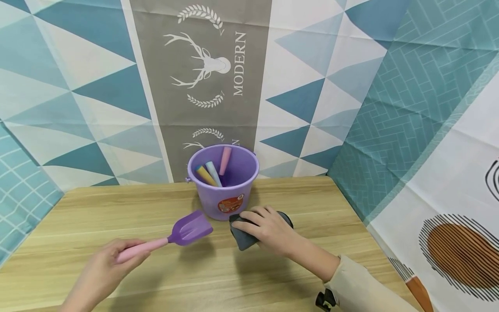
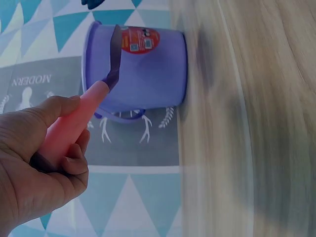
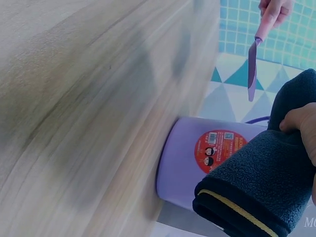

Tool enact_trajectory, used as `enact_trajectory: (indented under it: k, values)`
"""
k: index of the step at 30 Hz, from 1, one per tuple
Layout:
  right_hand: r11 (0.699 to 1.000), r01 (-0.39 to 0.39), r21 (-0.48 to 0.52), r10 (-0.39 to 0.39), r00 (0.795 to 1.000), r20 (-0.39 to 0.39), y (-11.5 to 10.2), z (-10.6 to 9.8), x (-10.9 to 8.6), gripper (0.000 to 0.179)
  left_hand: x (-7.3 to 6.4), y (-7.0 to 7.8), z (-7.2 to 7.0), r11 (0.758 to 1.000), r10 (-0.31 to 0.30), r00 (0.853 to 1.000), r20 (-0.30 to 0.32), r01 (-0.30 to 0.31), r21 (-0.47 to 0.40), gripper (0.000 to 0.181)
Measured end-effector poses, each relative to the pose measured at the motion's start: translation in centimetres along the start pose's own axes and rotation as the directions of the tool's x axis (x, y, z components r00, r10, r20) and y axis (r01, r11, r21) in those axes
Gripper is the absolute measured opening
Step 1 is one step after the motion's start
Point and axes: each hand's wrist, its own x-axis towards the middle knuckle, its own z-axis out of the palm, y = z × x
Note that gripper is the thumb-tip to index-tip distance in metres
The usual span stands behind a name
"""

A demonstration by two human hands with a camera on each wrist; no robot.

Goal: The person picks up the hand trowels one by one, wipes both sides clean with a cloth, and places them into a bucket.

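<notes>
My left hand grips the pink handle of a toy shovel with a purple scoop, held above the table at the left. In my right hand is a folded dark cloth with a yellow stripe near its edge, raised in front of the bucket. The purple bucket stands upright at the back of the table, a red label on its front. Inside it, pink, light blue and yellow handles lean against the wall; their lower ends are hidden. Neither the shovel nor the cloth is inside the bucket.
The light wooden table ends at a patterned cloth backdrop just behind the bucket. More patterned cloth hangs along the right side, and blue tile-print cloth lines the left.
</notes>
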Motion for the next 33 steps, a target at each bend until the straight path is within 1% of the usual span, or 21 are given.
enact_trajectory:
  k: [4, 8, 12, 15, 18, 27, 33]
  values:
    - [1.000, 0.000, -0.006, 0.000, 1.000, -0.005, -0.1, -0.1, 0.3, 0.051, 0.0, 0.7, 0.3, 0.999, 0.036, 0.999, -0.037, -0.036, 0.001, 0.017]
    - [1.000, 0.015, -0.016, -0.015, 1.000, -0.025, -0.2, -0.1, 0.6, 0.052, 0.0, 1.5, 0.5, 0.999, 0.043, 0.998, -0.038, -0.043, -0.007, 0.015]
    - [0.999, 0.048, -0.027, -0.049, 0.997, -0.064, -0.2, 0.0, 1.0, 0.054, 0.0, 2.2, 0.7, 0.996, 0.090, 0.993, -0.075, -0.091, -0.003, 0.014]
    - [0.998, 0.062, -0.025, -0.064, 0.995, -0.076, -0.3, 0.0, 1.3, 0.056, 0.0, 2.6, 0.9, 0.992, 0.127, 0.986, -0.104, -0.126, 0.014, 0.018]
    - [0.997, 0.067, -0.025, -0.069, 0.995, -0.074, -0.5, 0.0, 1.6, 0.055, 0.0, 3.1, 1.1, 0.990, 0.144, 0.984, -0.107, -0.144, 0.016, 0.018]
    - [0.997, 0.068, -0.021, -0.070, 0.995, -0.070, -1.0, 0.2, 2.3, 0.047, 0.1, 4.5, 1.7, 0.984, 0.174, 0.979, -0.103, -0.177, -0.024, 0.016]
    - [0.996, 0.086, -0.015, -0.087, 0.994, -0.072, -1.2, 0.4, 2.7, 0.049, 0.3, 5.7, 2.1, 0.979, 0.195, 0.977, -0.087, -0.200, -0.044, 0.015]
